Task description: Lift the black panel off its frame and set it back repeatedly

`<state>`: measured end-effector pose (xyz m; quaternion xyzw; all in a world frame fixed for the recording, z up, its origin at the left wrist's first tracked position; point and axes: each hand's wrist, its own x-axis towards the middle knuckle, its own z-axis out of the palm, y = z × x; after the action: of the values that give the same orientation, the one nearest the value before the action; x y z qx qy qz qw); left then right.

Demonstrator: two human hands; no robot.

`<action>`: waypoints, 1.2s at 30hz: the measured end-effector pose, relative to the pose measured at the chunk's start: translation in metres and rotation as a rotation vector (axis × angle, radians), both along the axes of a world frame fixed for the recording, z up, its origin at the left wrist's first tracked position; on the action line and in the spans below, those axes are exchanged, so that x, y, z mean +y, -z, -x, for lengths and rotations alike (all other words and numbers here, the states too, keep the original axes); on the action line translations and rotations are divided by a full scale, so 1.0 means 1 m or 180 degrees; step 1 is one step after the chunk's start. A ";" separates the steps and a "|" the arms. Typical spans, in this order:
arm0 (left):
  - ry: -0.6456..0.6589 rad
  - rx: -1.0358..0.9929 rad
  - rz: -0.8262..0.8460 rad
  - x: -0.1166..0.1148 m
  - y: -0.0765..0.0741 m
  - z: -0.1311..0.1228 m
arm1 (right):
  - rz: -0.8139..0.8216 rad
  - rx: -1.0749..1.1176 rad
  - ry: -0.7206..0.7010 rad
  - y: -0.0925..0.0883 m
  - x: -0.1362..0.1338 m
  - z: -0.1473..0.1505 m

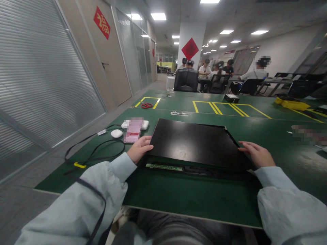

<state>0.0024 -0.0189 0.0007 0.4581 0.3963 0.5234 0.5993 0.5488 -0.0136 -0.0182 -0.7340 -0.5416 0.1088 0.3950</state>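
A flat black display panel (190, 144) lies slightly tilted over the green table in front of me. My left hand (139, 149) pinches its left edge, thumb on the near side. At the right edge, my right hand (259, 154) has its fingers closed against the panel's side; the thumb is partly hidden. Below the near edge runs a narrow green circuit board (164, 167), with a dark strip (209, 171) continuing to the right. What lies underneath the panel is hidden.
Left of the panel are a phone (133, 131), a white rounded case (117, 133) and a black lanyard (95, 156). Red-handled scissors (146, 105) lie beyond, near yellow tape outlines. A small black box (231, 98) and a yellow item (292, 103) sit farther right. Several people sit behind.
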 end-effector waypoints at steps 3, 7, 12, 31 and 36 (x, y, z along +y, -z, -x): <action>0.0002 0.0010 0.0013 0.001 0.000 0.000 | 0.0182 0.0248 0.0153 -0.006 -0.002 0.004; 0.0020 0.0013 0.0011 0.001 0.001 0.002 | 0.0148 0.0257 0.0168 -0.013 -0.005 0.011; 0.0068 -0.0011 -0.0051 0.001 0.003 0.003 | 0.0170 0.0313 0.0201 -0.017 -0.008 0.015; 0.0054 0.0017 0.0018 0.001 0.004 0.003 | 0.0186 -0.0077 0.0218 -0.017 -0.006 0.016; -0.0077 -0.0009 0.0040 0.001 0.003 0.001 | 0.0138 -0.0067 0.0200 -0.014 -0.005 0.014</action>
<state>0.0018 -0.0181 -0.0019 0.4487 0.4042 0.5287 0.5964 0.5350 -0.0186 -0.0042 -0.7602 -0.5199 0.1003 0.3766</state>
